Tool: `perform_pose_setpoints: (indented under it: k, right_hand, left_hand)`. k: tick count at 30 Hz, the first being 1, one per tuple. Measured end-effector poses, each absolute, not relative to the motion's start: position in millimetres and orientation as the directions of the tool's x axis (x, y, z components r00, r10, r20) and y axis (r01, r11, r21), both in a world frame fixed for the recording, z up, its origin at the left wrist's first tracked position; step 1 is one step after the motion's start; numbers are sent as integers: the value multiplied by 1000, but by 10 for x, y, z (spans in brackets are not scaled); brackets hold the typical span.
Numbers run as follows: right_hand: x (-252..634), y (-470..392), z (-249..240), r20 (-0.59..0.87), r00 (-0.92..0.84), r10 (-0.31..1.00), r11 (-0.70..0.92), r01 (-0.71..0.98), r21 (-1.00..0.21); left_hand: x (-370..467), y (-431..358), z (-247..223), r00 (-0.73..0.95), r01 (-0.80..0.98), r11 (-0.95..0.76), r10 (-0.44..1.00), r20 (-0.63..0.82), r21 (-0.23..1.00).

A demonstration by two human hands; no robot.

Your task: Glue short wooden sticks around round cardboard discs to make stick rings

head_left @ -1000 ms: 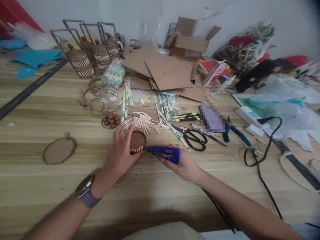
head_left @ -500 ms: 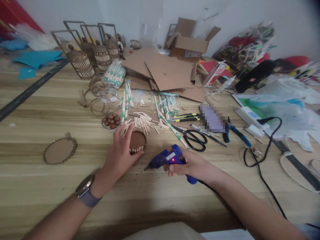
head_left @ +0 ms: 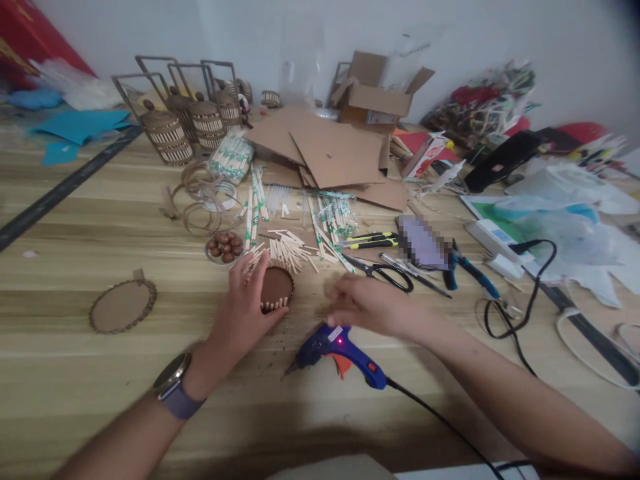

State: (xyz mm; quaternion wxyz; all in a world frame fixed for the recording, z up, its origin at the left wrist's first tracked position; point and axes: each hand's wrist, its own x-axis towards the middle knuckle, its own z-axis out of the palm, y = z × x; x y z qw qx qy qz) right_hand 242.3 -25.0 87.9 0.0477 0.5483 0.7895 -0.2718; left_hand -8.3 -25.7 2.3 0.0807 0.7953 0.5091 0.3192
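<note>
Pale wooden table (head_left: pixel 60 387) spreads beneath you. Nearest, the glue gun (head_left: pixel 347 349) lies on its side, its barrel's long axis and nozzle pointing to eight o'clock, handle slanting toward four. At its one o'clock, your right hand (head_left: pixel 367 303) is loosely open, holding nothing. At its eleven, your half-open left hand (head_left: pixel 240 303) brackets a brown disc (head_left: pixel 275 285); whether it grips is unclear. Beyond the disc, at twelve, lie short sticks (head_left: pixel 287 253).

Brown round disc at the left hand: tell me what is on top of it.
A row of short wooden sticks lines the near edge of the brown round disc. The left hand covers its left side, so anything there cannot be seen.
</note>
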Motion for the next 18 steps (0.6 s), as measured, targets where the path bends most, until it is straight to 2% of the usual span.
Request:
perform_pose_setpoints:
  k: [2, 4, 11, 15, 18]
  right_hand:
    - [2317, -43, 875, -292, -274, 916, 197, 943, -267]
    - [2187, 163, 832, -239, -241, 941, 194, 960, -203]
    - [1945, 391, 723, -279, -265, 923, 230, 961, -153]
    - [2014, 223, 757, -284, -344, 895, 301, 935, -185]
    - [2059, 99, 791, -257, -446, 858, 364, 878, -311]
  left_hand:
    - [-79, -261, 32, 275, 763, -461, 866, 418, 453]
    - [-75, -264, 42, 273, 765, -458, 867, 417, 453]
    - [-84, -259, 38, 296, 749, -488, 851, 433, 448]
    - [-77, -261, 45, 296, 745, -482, 858, 419, 462]
    - [-66, -263, 53, 285, 743, -468, 868, 406, 479]
